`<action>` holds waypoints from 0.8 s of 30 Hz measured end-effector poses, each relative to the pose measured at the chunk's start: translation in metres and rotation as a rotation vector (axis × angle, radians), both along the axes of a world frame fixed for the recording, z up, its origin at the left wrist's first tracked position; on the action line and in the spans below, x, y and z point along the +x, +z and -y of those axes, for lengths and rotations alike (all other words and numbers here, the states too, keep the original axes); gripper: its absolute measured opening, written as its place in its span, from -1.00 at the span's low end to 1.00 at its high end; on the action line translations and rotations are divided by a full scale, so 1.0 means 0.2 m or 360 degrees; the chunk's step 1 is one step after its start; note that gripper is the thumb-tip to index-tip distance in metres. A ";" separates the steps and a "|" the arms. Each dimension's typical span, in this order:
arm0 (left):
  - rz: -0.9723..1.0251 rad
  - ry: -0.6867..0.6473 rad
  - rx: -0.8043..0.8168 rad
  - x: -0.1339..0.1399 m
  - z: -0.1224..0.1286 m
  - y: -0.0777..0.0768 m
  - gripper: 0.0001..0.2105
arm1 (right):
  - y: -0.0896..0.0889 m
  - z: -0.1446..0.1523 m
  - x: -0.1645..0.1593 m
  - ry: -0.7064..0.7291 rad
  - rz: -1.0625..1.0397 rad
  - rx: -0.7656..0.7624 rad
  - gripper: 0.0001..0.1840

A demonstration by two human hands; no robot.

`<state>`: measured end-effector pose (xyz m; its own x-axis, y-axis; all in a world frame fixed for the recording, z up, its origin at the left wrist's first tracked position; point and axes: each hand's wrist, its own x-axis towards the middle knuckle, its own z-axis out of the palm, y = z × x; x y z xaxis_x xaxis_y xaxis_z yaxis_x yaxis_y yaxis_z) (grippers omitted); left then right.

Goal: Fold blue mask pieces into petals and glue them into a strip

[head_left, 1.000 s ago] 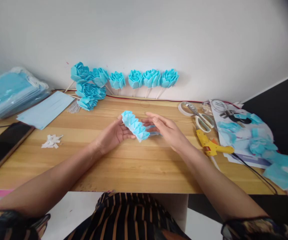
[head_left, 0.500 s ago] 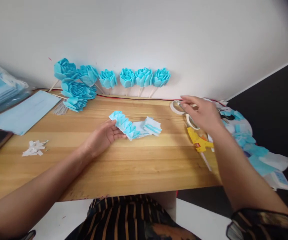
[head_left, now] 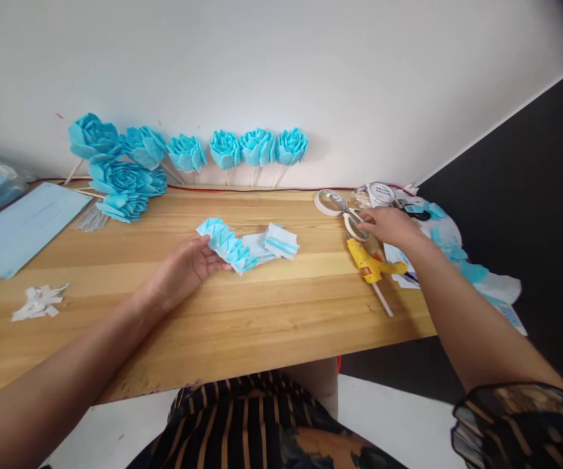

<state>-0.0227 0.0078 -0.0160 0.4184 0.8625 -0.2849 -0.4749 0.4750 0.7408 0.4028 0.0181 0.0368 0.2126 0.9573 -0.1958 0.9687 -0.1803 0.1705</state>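
Observation:
My left hand (head_left: 186, 267) pinches the left end of a pleated blue strip (head_left: 225, 245), thumb above and fingers beneath, just over the table. At the strip's right end lie pale blue-and-white fabric pieces (head_left: 280, 241). On the right, my right hand (head_left: 391, 228) has its fingers closed around the lower end of silver scissors (head_left: 344, 206); the fingers partly hide that end. The scissors lie across two white tape rolls (head_left: 327, 210). Just below that hand is a yellow glue gun (head_left: 370, 266) with a white glue stick in it.
Several blue fabric roses (head_left: 225, 150) on sticks lean along the wall. Pale blue sheets (head_left: 30, 225) and clear thin sticks (head_left: 93, 218) lie at left, near white scraps (head_left: 41, 302). Blue and white offcuts (head_left: 462, 260) crowd the right end of the wooden table (head_left: 262, 326).
My right hand has come down from above the tape rolls onto the scissors. The view has swung right, so things appear farther left. My left hand still holds the strip.

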 end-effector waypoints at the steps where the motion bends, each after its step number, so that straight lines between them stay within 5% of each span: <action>1: -0.0007 0.0003 -0.0010 0.00 0.00 0.00 -0.84 | -0.01 -0.01 0.00 0.0004 0.0006 0.0004 -0.69; 6: -0.0026 0.0023 -0.0026 0.01 0.00 0.01 -0.81 | -0.01 -0.03 -0.02 0.0030 0.0068 0.0125 -0.70; 12: -0.0022 0.0056 -0.0004 0.01 -0.01 0.02 -0.80 | 0.14 0.07 -0.28 0.0138 -0.0007 0.0533 -0.56; 15: -0.0028 0.0045 0.0018 0.01 -0.01 0.01 -0.79 | 0.18 0.14 -0.54 0.0393 -0.0909 0.0910 -0.62; 20: -0.0045 -0.0052 0.0142 0.01 0.00 -0.01 -0.80 | 0.02 0.09 -0.96 0.0545 -0.1962 0.0467 -0.52; 24: -0.0031 -0.0114 0.0294 0.01 0.02 -0.03 -0.72 | -0.17 0.01 -1.13 0.0280 -0.2409 0.0402 -0.52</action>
<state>-0.0197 0.0044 -0.0219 0.4767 0.8690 -0.1328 -0.4296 0.3621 0.8273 0.1774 0.0161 0.0036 -0.1436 0.9884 0.0486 0.2129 0.0788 -0.9739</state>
